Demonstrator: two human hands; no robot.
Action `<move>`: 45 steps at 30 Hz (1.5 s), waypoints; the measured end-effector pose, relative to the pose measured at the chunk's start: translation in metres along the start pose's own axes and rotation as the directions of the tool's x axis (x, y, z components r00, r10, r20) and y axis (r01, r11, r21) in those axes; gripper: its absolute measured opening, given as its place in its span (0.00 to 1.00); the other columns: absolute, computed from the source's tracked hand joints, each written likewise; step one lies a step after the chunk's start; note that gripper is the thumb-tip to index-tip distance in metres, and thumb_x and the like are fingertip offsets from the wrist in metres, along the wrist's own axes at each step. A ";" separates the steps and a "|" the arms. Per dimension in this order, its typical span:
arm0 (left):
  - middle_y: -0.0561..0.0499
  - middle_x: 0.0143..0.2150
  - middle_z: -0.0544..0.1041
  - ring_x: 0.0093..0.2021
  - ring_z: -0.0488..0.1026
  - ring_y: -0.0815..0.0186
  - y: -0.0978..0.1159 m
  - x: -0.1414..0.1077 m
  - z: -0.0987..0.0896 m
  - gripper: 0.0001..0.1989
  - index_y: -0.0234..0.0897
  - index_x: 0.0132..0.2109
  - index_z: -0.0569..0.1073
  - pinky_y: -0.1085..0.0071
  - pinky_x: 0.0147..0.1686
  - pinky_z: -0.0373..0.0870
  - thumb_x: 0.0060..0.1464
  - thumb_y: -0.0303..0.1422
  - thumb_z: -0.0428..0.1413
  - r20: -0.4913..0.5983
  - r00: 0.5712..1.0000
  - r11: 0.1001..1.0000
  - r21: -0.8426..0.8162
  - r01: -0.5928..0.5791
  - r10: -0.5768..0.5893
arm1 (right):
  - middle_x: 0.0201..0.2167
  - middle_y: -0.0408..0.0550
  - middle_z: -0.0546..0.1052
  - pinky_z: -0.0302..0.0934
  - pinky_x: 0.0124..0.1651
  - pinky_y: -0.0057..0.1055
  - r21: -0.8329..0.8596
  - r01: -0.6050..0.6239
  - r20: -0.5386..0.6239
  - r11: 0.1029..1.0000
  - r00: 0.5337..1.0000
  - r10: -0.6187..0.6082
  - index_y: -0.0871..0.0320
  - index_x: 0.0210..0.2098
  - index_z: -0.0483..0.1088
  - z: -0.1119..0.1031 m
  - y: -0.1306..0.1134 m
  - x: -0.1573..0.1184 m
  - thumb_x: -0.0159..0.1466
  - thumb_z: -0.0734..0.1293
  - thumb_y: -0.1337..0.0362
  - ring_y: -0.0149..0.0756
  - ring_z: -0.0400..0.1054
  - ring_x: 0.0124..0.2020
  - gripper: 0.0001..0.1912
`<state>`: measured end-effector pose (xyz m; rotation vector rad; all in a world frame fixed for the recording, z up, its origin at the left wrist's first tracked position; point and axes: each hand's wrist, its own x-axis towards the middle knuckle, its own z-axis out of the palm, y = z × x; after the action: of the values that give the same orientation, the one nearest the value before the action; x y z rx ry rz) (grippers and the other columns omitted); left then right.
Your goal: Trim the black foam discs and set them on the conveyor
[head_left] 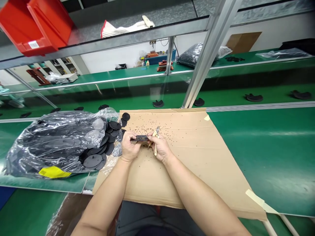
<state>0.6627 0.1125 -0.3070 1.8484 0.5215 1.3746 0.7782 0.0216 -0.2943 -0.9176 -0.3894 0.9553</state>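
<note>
Black piece [139, 138], partly hidden, is pinched by left hand [129, 147] and right hand [160, 147]; latter holds cutters [155, 133]; cardboard [206, 160] tops counter [265, 147].

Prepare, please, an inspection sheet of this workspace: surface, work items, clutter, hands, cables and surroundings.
Surface: brown cardboard lies on a green table, with pale tape at its near right corner.
Work items: a black part and cutters with pale handles, both held; black discs spill from a clear plastic bag on the left.
Clutter: small dark bits scattered over the cardboard.
Left hand: grips one end of the black part.
Right hand: holds the cutters and touches the part's other end.
Cables: a thin dark cable by the back wall.
Surroundings: dark curved pieces on the green strip behind; red bin and white glove on the upper shelf.
</note>
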 end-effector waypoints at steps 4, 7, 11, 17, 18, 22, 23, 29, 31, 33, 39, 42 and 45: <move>0.49 0.34 0.69 0.37 0.68 0.62 0.004 0.000 0.003 0.17 0.39 0.30 0.63 0.66 0.41 0.65 0.40 0.28 0.65 0.003 0.991 0.987 0.093 -0.131 0.131 | 0.28 0.39 0.69 0.58 0.30 0.27 0.092 -0.057 0.011 0.994 0.998 0.056 0.58 0.28 0.67 0.000 0.001 0.001 0.42 0.72 0.66 0.29 0.62 0.25 0.13; 0.50 0.34 0.69 0.36 0.68 0.64 0.001 0.000 0.004 0.15 0.39 0.32 0.62 0.66 0.39 0.67 0.44 0.28 0.62 0.026 0.960 0.943 0.180 -0.279 0.278 | 0.28 0.39 0.69 0.58 0.31 0.28 0.115 -0.058 0.010 0.992 0.998 0.057 0.57 0.27 0.66 0.000 0.002 0.001 0.42 0.72 0.67 0.31 0.63 0.28 0.14; 0.51 0.34 0.68 0.36 0.68 0.66 -0.001 -0.001 0.005 0.13 0.38 0.34 0.61 0.67 0.37 0.68 0.47 0.26 0.59 0.063 0.908 0.878 0.236 -0.416 0.414 | 0.28 0.39 0.69 0.59 0.35 0.28 0.151 -0.048 0.016 0.987 0.999 0.046 0.57 0.26 0.66 0.002 0.001 0.002 0.41 0.71 0.69 0.32 0.63 0.31 0.13; 0.50 0.34 0.67 0.36 0.68 0.67 0.001 -0.002 0.006 0.13 0.38 0.35 0.60 0.68 0.36 0.70 0.47 0.25 0.59 0.072 0.899 0.857 0.277 -0.434 0.432 | 0.26 0.38 0.69 0.56 0.33 0.25 0.121 -0.022 -0.005 0.992 1.000 0.023 0.58 0.25 0.66 0.002 0.001 0.002 0.41 0.69 0.70 0.30 0.61 0.30 0.11; 0.50 0.35 0.67 0.36 0.68 0.67 0.001 -0.002 0.007 0.13 0.38 0.35 0.60 0.68 0.36 0.70 0.47 0.25 0.59 0.074 0.899 0.855 0.281 -0.435 0.433 | 0.26 0.38 0.69 0.56 0.33 0.25 0.117 -0.019 -0.012 0.993 1.000 0.020 0.58 0.25 0.66 0.002 0.001 0.002 0.41 0.69 0.70 0.29 0.61 0.30 0.11; 0.50 0.35 0.67 0.37 0.69 0.66 0.000 -0.002 0.007 0.12 0.38 0.35 0.61 0.68 0.37 0.70 0.48 0.27 0.59 0.078 0.902 0.854 0.297 -0.427 0.424 | 0.25 0.37 0.69 0.56 0.32 0.24 0.146 -0.019 -0.016 0.989 1.000 0.021 0.58 0.26 0.64 0.002 0.004 0.004 0.41 0.68 0.71 0.29 0.61 0.29 0.12; 0.49 0.36 0.68 0.37 0.69 0.66 0.000 -0.003 0.008 0.12 0.38 0.36 0.61 0.67 0.38 0.71 0.48 0.27 0.59 0.081 0.908 0.860 0.296 -0.416 0.411 | 0.25 0.38 0.69 0.57 0.32 0.25 0.156 -0.027 -0.011 0.987 0.999 0.030 0.58 0.26 0.64 0.002 0.004 0.005 0.41 0.69 0.71 0.29 0.62 0.29 0.12; 0.46 0.40 0.73 0.41 0.73 0.63 -0.012 0.001 0.016 0.12 0.36 0.40 0.67 0.64 0.44 0.71 0.50 0.35 0.58 0.072 0.997 0.984 0.173 -0.045 0.033 | 0.24 0.40 0.70 0.61 0.29 0.28 0.236 -0.046 -0.062 0.971 0.996 0.063 0.58 0.30 0.67 -0.008 0.001 0.012 0.44 0.72 0.66 0.30 0.64 0.24 0.14; 0.47 0.39 0.75 0.39 0.73 0.63 -0.018 0.015 0.019 0.16 0.35 0.41 0.69 0.66 0.42 0.71 0.49 0.39 0.60 -0.008 0.990 0.978 0.158 0.139 -0.140 | 0.28 0.42 0.73 0.61 0.29 0.29 0.262 -0.031 -0.082 0.965 0.995 0.054 0.59 0.32 0.69 -0.013 -0.001 0.015 0.46 0.72 0.64 0.29 0.64 0.24 0.14; 0.47 0.39 0.75 0.39 0.73 0.62 -0.025 0.041 0.020 0.17 0.34 0.43 0.72 0.66 0.44 0.70 0.49 0.40 0.60 -0.082 0.977 0.953 0.221 0.208 -0.195 | 0.30 0.44 0.74 0.62 0.28 0.28 0.266 -0.008 -0.104 0.964 0.994 0.037 0.59 0.32 0.70 -0.017 -0.001 0.017 0.46 0.73 0.63 0.30 0.64 0.24 0.14; 0.45 0.44 0.71 0.47 0.69 0.60 -0.050 0.152 0.017 0.12 0.36 0.45 0.76 0.65 0.51 0.65 0.54 0.31 0.53 -0.006 0.993 0.748 0.658 0.094 -0.119 | 0.28 0.44 0.74 0.59 0.28 0.26 0.176 0.011 -0.108 0.984 0.994 0.008 0.58 0.34 0.71 -0.020 0.004 0.022 0.49 0.73 0.60 0.31 0.64 0.26 0.15; 0.42 0.51 0.67 0.53 0.65 0.56 -0.065 0.191 0.024 0.17 0.37 0.51 0.72 0.64 0.53 0.63 0.53 0.29 0.53 0.011 0.980 0.591 0.799 0.111 -0.198 | 0.27 0.44 0.74 0.59 0.29 0.26 0.159 0.006 -0.116 0.987 0.993 0.012 0.59 0.33 0.71 -0.017 0.003 0.022 0.49 0.74 0.59 0.30 0.64 0.26 0.15; 0.39 0.56 0.64 0.56 0.63 0.50 -0.077 0.208 0.050 0.26 0.37 0.56 0.68 0.59 0.53 0.63 0.49 0.33 0.59 0.056 0.942 0.479 0.870 0.116 -0.331 | 0.27 0.43 0.73 0.59 0.31 0.26 0.168 0.025 -0.145 0.985 0.989 0.000 0.58 0.33 0.71 -0.014 0.002 0.022 0.48 0.74 0.59 0.30 0.63 0.26 0.16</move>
<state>0.7878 0.2910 -0.2433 2.5332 1.4933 0.6961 0.7985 0.0331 -0.3061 -0.8221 -0.1877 0.8900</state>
